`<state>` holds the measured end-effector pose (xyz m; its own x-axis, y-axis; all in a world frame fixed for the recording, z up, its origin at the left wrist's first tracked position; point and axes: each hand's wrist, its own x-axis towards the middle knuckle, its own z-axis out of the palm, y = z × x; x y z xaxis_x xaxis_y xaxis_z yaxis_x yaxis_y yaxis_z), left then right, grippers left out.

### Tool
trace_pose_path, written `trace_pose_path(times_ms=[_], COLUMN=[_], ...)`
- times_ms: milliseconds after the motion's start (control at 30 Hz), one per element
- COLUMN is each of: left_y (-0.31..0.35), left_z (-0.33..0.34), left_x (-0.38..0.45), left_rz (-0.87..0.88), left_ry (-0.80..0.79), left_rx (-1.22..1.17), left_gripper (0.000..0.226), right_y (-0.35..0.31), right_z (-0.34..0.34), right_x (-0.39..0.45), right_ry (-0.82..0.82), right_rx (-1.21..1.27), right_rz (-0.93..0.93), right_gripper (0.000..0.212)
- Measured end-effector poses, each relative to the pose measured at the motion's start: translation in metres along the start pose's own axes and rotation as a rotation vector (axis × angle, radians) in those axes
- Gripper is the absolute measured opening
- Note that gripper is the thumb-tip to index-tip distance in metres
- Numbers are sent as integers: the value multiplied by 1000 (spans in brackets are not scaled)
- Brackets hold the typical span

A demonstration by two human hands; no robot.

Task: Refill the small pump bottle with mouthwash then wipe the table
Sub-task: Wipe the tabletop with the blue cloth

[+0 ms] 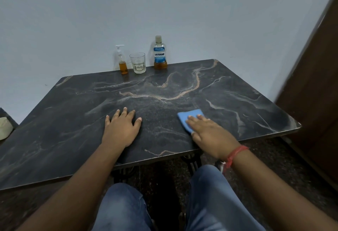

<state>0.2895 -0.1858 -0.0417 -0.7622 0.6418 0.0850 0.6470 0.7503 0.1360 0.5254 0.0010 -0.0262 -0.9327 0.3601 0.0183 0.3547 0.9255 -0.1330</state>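
A small clear pump bottle [122,62] with amber liquid in its lower part stands at the table's far edge by the wall. To its right stand an empty glass tumbler [137,63] and a capped Listerine mouthwash bottle [160,53] with a little amber liquid at the bottom. My left hand [122,126] lies flat, fingers spread, on the dark marble-patterned table [73,121] near the front. My right hand [210,133] presses flat on a blue cloth [186,119] on the table's front right; the hand covers part of the cloth.
A pale wall runs behind the table. A dark wooden door or cabinet [314,84] stands close on the right. A pale object [5,128] sits on a low surface at the far left. My knees in jeans [204,203] are under the front edge.
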Motion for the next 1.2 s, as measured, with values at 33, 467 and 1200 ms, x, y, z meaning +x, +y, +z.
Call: trace_pose_path(times_ms=[33, 467, 1200], left_y=[1, 116, 124], left_z=[-1, 2, 14], left_x=[0, 4, 1], left_rz=[-1, 210, 201], left_ry=[-3, -17, -37], left_rx=[15, -73, -81], left_gripper=[63, 62, 61], right_y=[8, -11, 70], right_z=[-2, 12, -14], right_x=[3, 6, -3], right_ry=[20, 88, 71], right_rx=[-2, -46, 30], right_rz=[85, 164, 322], right_gripper=[54, 56, 49])
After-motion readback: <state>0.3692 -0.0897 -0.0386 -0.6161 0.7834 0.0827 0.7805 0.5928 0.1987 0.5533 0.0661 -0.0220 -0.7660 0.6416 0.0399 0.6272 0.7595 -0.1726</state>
